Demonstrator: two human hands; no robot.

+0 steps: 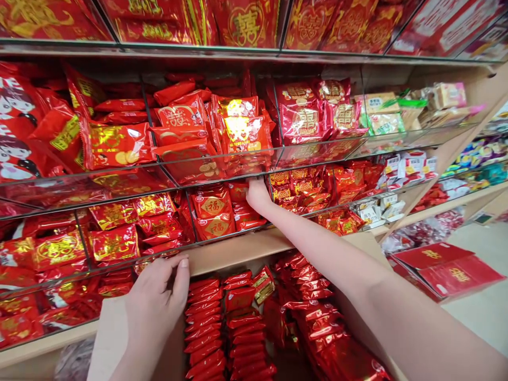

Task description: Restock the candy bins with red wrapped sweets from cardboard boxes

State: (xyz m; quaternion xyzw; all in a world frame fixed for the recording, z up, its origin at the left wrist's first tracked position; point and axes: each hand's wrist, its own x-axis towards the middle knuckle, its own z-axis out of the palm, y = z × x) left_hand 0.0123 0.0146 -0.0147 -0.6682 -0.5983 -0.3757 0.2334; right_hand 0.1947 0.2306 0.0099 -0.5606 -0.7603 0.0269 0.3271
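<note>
My left hand (161, 296) is at the left side of an open cardboard box (109, 328), its fingers curled around the box's upper edge close to the shelf front. Inside the box stand rows of red foil-wrapped snack packets (204, 328). My right hand (259, 194) reaches across the box into a lower shelf compartment. Its fingers are hidden behind the wrist and among the packets, so what they touch does not show. Beside it lie red packets with a gold diamond print (214, 211).
Clear dividers and a clear front lip (222, 169) bound the compartments. Above sit more red packets (246, 132) and pink-red ones (301, 119). A red folded carton (448, 270) is at the right, over the pale floor (482, 317).
</note>
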